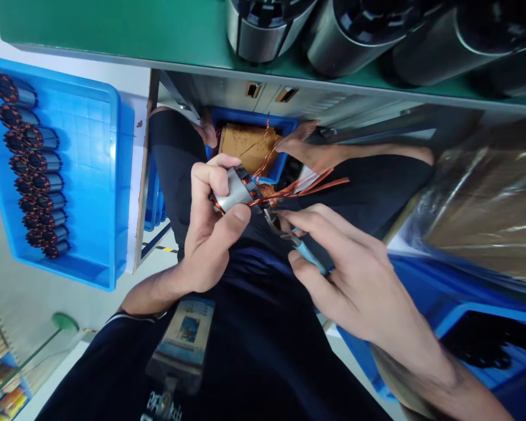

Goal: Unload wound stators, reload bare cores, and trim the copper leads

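A silver motor stator (pixel 233 190) is gripped by my left hand (pixel 213 228), thumb below and curled fingers above it. Long copper wires (pixel 307 186) fan out from its right end toward the right. My right hand (pixel 346 263) is closed round cutting pliers with light-blue handles (pixel 309 254). The pliers' metal jaws are at the wire end of the stator, close to the base of the wires; whether they touch a wire is too small to tell.
A blue tray (pixel 83 175) at left holds several stators in rows. Large metal cylinders (pixel 260 35) stand on the green bench (pixel 114 26) ahead. Below, a blue bin (pixel 284 166) sits between my feet. Another blue bin (pixel 469 310) with black parts is at lower right.
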Tool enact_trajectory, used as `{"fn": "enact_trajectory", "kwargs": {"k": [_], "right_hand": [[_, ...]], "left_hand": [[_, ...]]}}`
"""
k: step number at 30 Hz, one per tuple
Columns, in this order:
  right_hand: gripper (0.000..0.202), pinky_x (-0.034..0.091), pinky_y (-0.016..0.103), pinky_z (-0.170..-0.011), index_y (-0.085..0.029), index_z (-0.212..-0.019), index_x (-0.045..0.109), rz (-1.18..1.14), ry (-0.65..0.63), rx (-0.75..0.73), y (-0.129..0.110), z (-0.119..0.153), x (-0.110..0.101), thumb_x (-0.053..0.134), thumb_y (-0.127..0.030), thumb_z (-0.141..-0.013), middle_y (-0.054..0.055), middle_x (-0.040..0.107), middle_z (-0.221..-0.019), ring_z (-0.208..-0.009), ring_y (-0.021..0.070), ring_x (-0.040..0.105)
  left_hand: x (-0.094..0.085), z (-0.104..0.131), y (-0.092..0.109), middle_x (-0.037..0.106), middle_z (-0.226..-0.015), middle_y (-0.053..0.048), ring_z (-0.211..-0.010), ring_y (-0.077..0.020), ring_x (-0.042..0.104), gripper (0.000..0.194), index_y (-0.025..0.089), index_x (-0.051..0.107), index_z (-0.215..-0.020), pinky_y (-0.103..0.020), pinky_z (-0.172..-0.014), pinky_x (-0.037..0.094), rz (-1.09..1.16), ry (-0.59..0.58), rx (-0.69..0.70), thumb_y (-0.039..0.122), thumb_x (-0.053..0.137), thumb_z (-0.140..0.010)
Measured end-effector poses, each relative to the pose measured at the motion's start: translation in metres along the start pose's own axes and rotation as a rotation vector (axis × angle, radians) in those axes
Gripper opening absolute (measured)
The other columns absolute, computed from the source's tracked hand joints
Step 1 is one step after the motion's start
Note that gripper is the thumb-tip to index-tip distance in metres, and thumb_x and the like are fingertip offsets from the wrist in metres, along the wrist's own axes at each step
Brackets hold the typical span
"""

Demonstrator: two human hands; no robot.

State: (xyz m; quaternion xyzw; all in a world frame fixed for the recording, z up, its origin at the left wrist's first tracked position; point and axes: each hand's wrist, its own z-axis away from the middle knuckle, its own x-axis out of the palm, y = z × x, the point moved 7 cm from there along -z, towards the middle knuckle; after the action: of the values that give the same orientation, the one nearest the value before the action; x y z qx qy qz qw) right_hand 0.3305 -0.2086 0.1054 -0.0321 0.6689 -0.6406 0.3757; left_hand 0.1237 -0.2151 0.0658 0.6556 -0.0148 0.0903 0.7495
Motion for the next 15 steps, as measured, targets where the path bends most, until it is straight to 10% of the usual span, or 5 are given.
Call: {"fn": "enact_trajectory", "kwargs": {"k": [3,15], "right_hand": [[0.053,0.074,0.047,-0.103,-0.033,-0.157,0.078,0.003,0.004,-0.006,0.000,-0.003,0.000,0.072,-0.012,-0.109,0.007,0.084,-0.129,-0.112,0.0317,0.085],[0.053,0.077,0.047,-0.102,-0.040,-0.156,0.083,-0.085,0.013,0.035,-0.005,-0.006,-0.005,0.074,-0.014,-0.111,0.006,0.090,-0.138,-0.111,0.0328,0.089]], "left_hand": [[0.003,0.000,0.004,0.057,-0.153,-0.005,-0.150,-0.0326,0.063,0.029,0.034,0.057,-0.126,-0.054,-0.132,0.063,0.049,0.001,0.044,0.046,0.083,-0.122],[0.005,0.008,0.012,0.062,-0.153,-0.009,-0.143,-0.0379,0.066,0.031,0.036,0.056,-0.125,-0.059,-0.113,0.061,-0.196,-0.020,0.061,0.059,0.077,-0.122]]}}
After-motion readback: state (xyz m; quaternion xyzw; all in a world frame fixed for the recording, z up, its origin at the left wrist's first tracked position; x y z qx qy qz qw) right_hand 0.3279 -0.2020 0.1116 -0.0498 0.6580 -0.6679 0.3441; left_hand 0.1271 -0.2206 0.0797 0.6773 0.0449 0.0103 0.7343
